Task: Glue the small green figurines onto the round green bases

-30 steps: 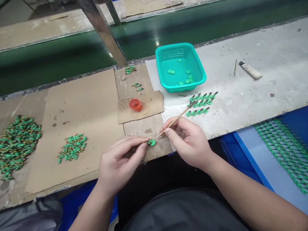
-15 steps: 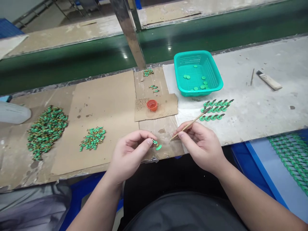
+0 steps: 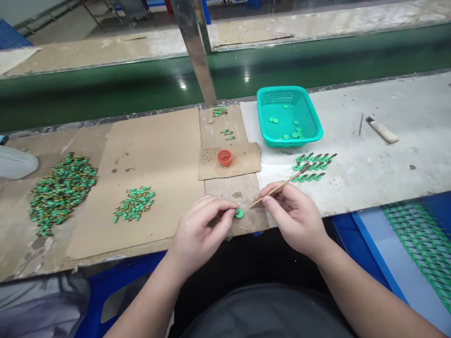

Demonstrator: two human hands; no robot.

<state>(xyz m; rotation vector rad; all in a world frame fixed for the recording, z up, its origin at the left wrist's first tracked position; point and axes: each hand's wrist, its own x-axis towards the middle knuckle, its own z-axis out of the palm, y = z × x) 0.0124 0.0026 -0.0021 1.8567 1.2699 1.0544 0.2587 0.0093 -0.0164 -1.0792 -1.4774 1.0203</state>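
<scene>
Near the bottom middle, a small green part sits at the fingertips of the left hand. The left hand is almost closed, and its thumb and fingers pinch the part just above a piece of cardboard. The right hand is almost closed too. It holds a thin wooden stick the way you hold a pencil, and the low tip of the stick is just beside the green part. The top of the stick points up and to the right, over green parts set in neat rows on the gray table.

Above those rows is a teal basket with flat green discs in it. To the left of the basket, a small red cup stands on the cardboard. Little heaps of parts lie above the cup. A bigger pile and the biggest pile lie on the left. At the upper right are a white tube and a small stick. Long green strings of parts lie at the lower right.
</scene>
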